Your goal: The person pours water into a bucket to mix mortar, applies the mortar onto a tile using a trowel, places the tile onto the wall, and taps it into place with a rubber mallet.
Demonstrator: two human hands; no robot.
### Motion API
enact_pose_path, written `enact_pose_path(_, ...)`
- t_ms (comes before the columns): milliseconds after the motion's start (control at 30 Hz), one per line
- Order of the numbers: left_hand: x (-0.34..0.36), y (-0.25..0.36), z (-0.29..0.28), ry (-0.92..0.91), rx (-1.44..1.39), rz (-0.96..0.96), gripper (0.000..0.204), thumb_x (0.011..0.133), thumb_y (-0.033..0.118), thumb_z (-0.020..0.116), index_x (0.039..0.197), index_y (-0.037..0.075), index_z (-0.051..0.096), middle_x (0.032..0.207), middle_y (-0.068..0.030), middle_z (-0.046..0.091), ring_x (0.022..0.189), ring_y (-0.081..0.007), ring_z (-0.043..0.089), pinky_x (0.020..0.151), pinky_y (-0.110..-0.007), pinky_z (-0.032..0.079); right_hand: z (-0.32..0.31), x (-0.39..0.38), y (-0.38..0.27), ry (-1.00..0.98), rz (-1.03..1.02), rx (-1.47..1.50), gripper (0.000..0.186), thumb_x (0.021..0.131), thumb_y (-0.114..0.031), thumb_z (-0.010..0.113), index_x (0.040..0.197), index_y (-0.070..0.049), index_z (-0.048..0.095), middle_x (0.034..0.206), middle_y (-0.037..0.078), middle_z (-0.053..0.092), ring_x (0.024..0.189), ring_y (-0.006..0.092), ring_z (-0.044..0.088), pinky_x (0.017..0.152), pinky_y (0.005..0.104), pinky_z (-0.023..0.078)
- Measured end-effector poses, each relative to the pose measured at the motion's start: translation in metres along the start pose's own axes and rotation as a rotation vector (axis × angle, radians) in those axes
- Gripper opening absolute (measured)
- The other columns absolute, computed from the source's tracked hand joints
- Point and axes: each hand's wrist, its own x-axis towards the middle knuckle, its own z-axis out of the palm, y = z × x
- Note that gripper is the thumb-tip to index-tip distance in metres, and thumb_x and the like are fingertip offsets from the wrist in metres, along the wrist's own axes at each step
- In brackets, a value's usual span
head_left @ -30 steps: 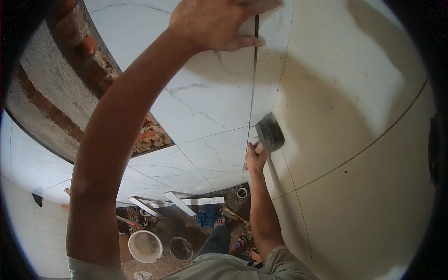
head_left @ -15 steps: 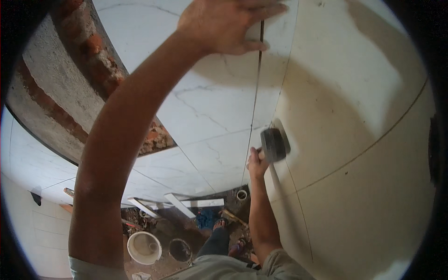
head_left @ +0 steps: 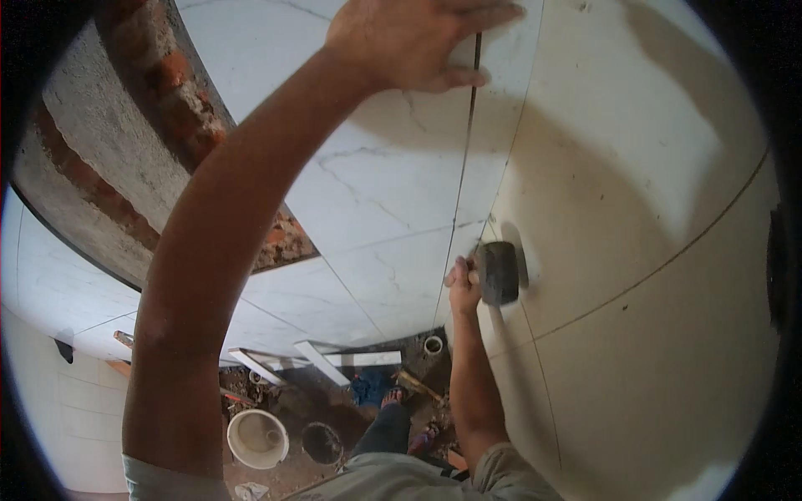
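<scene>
My left hand (head_left: 409, 42) lies with fingers spread against the white veined wall tile (head_left: 351, 175), its fingertips reaching over the dark vertical gap (head_left: 465, 154) beside the corner. Lower down, my right hand (head_left: 464, 282) is wrapped round the short handle of a rubber mallet (head_left: 499, 273). The mallet's dark head is close to the cream tiled wall (head_left: 618, 359) on the right, just below a tile joint; I cannot tell whether it touches. Its shadow falls on that wall.
At left, bare cement and brick (head_left: 171, 71) show in an untiled opening. Down on the dirty floor stand a white bucket (head_left: 258, 438) and a dark round container (head_left: 322, 442). White tile strips (head_left: 322, 364), a blue cloth (head_left: 368, 387) and a small pipe end (head_left: 433, 345) lie near the wall's foot.
The mallet and my right hand have shifted slightly down and to the right. My left hand stays spread on the tile; the whole view has shifted a little.
</scene>
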Motion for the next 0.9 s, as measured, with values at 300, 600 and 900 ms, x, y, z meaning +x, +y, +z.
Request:
enact_pose_path(300, -0.024, -0.020, 0.011, -0.021, 0.131, 0.011, 0.081, 0.092, 0.071, 0.046, 0.156, 0.023, 0.034, 0.165, 0.0045, 0.025, 0.153, -0.0140, 0.018, 0.128, -0.054, 0.004, 0.055, -0.014, -0.069, -0.231, 0.202, -0.118, 0.025, 0.089, -0.004, 0.068, 0.078, -0.009, 0.046, 0.060, -0.001, 0.045, 0.043, 0.0102, 0.040, 0.041, 0.0290, 0.033)
enact_pose_path(600, -0.003, -0.008, 0.002, 0.010, -0.075, 0.027, 0.078, 0.095, 0.068, 0.044, 0.156, 0.022, 0.032, 0.165, 0.0029, 0.024, 0.153, -0.0142, 0.018, 0.128, -0.054, 0.001, 0.014, 0.012, -0.012, -0.034, 0.255, 0.074, 0.023, 0.091, -0.007, 0.069, 0.084, -0.011, 0.047, 0.060, -0.004, 0.045, 0.045, 0.0069, 0.043, 0.040, 0.0269, 0.031)
enact_pose_path(900, -0.023, -0.015, 0.001, -0.084, 0.008, 0.016, 0.077, 0.094, 0.069, 0.043, 0.155, 0.023, 0.035, 0.164, 0.0034, 0.026, 0.152, -0.0131, 0.019, 0.128, -0.054, 0.004, 0.051, -0.010, -0.045, -0.142, 0.299, 0.014, 0.023, 0.091, -0.009, 0.069, 0.086, -0.009, 0.047, 0.060, -0.003, 0.046, 0.042, 0.0070, 0.042, 0.039, 0.0260, 0.033)
